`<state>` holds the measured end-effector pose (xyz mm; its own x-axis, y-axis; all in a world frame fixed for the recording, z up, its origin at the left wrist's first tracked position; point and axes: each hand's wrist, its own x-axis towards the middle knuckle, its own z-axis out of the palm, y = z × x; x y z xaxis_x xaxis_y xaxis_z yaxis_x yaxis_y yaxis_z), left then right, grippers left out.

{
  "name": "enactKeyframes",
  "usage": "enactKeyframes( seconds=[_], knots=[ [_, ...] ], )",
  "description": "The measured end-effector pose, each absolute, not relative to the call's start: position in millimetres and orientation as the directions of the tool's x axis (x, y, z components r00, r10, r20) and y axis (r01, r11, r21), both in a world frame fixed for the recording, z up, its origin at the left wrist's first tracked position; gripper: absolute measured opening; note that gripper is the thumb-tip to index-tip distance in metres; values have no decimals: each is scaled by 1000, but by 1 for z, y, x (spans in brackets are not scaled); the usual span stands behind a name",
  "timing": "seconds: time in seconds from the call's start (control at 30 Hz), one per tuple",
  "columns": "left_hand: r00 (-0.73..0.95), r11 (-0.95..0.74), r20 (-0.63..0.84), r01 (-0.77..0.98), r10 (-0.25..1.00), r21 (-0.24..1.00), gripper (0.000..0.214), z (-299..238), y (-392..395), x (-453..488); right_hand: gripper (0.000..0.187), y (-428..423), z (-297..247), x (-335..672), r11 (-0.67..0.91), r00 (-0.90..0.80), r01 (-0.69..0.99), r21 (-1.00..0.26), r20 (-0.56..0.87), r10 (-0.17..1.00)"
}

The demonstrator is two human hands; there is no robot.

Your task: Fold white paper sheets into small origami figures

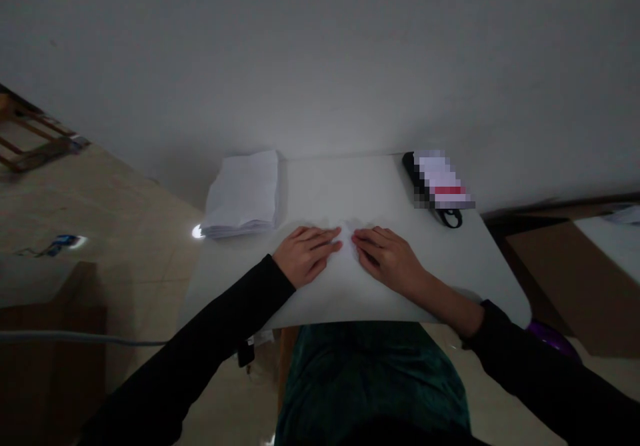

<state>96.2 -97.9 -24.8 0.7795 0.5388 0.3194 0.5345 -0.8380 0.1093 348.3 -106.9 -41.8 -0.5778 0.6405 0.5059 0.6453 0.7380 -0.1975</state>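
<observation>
Both my hands lie flat on a white sheet of paper (347, 223) in the middle of a small white table (480, 266). My left hand (306, 254) rests with its fingers stretched out and pointing right. My right hand (389, 254) mirrors it, fingers stretched out and pointing left. The fingertips of the two hands almost meet over the paper. The sheet is hard to tell from the table top in the dim light. Black sleeves cover both my arms.
A stack of white paper (243, 196) sits on the table's far left corner. At the far right corner lies a dark object with a blurred label (440, 183) and a black loop. A grey wall rises behind. A brown cardboard box (565, 279) stands to the right.
</observation>
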Motion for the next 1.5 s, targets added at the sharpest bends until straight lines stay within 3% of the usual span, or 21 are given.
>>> enactKeyframes(
  seconds=[0.27,0.4,0.47,0.6,0.67,0.73,0.8,0.87,0.93,1.03,1.13,1.2,1.3,1.4,1.5],
  knots=[
    [758,-846,377,492,533,206,48,-27,-128,82,24,-112,-34,344,679,-571,712,-178,416,708],
    [744,-822,348,524,570,224,36,-24,-140,103,46,-122,-36,334,711,-621,692,-126,399,675],
    [730,-795,320,522,603,309,32,-22,-140,111,53,-130,-38,332,771,-668,628,-108,433,605],
    [656,-667,280,461,700,586,57,-19,-126,109,67,-152,-41,339,840,-719,514,-176,445,534],
    [649,-588,221,426,728,688,58,-16,-117,105,70,-167,-44,347,860,-727,464,-214,462,507],
    [604,-522,212,400,768,753,47,-11,-105,108,50,-181,-48,356,861,-710,458,-222,491,504],
    [483,-509,317,341,816,790,31,-2,-93,119,25,-194,-53,364,883,-677,425,-201,576,457],
    [303,-520,441,272,845,810,24,13,-81,139,27,-202,-53,368,912,-670,355,-206,624,402],
    [155,-552,531,184,833,813,21,34,-71,162,28,-204,-47,370,907,-612,324,-268,672,417],
    [111,-629,621,54,776,776,20,68,-59,190,19,-191,-25,368,777,-406,350,-523,663,629],
    [213,-691,668,50,713,721,20,85,-50,198,7,-156,-6,362,396,-90,359,-845,391,916],
    [313,-718,662,109,681,687,17,79,-43,191,23,-126,-1,356,213,49,168,-962,224,973],
    [394,-673,562,249,727,697,19,46,-34,168,43,-83,-9,345,74,58,-86,-994,70,996],
    [353,-456,347,296,869,839,28,4,-31,142,42,-55,-24,335,37,-4,-119,-992,37,999],
    [351,-308,221,217,910,926,32,-27,-35,124,39,-44,-34,328,-6,-90,-119,-993,5,996]
  ],
)
